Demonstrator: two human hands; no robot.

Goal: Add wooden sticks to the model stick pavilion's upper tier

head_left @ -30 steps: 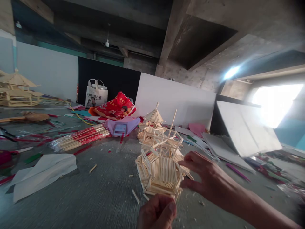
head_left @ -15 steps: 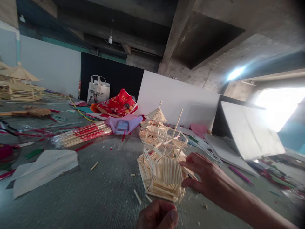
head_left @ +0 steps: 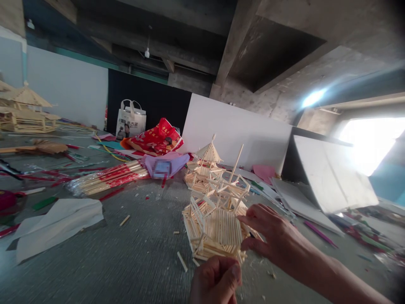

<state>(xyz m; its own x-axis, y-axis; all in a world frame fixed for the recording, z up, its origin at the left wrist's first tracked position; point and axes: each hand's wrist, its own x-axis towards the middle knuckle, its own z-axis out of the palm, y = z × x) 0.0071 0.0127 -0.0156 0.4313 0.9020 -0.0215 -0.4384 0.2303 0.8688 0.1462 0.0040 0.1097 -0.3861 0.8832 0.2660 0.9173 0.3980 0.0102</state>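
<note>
A pavilion model made of thin wooden sticks [head_left: 223, 226] stands on the grey surface in front of me, with a slatted floor and low railings. At its right edge is my right hand [head_left: 267, 230], thumb and forefinger set against the model's side with a gap between them. My left hand [head_left: 218, 276] is closed in a pinch just before the model's front edge, overlapping it in view. Whatever may sit between its fingertips is hidden. Behind the slatted floor rise an open stick frame [head_left: 232, 183] and a smaller roofed tower [head_left: 209, 154].
Loose stick pieces [head_left: 182, 261] lie left of the model. Further off are a bundle of sticks in plastic [head_left: 110, 179], white paper [head_left: 60, 228], a red bag [head_left: 155, 139] and a white tote [head_left: 131, 120]. White boards [head_left: 303, 207] and a purple stick [head_left: 321, 233] lie to the right.
My left hand has moved slightly up and to the right, closer to the model's front edge. The right hand has stayed almost still at the model's side.
</note>
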